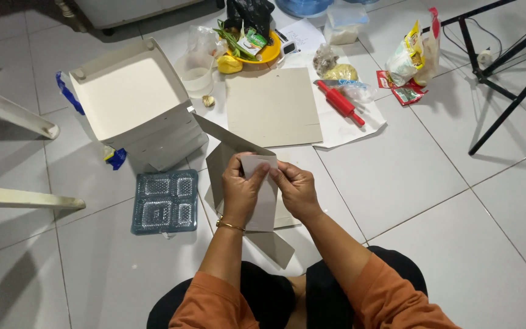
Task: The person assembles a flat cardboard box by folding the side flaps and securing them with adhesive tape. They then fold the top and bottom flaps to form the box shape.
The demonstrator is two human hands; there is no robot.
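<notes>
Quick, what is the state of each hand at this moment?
Left hand: closed on the top edge of the grey cardboard sheet.
Right hand: closed on the same sheet, pinching its top edge from the other side.

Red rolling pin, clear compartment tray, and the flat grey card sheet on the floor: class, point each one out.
Red rolling pin (340, 102): head view, middle of its barrel.
Clear compartment tray (165, 201): head view, central divider.
Flat grey card sheet (272, 106): head view, bare middle.
</notes>
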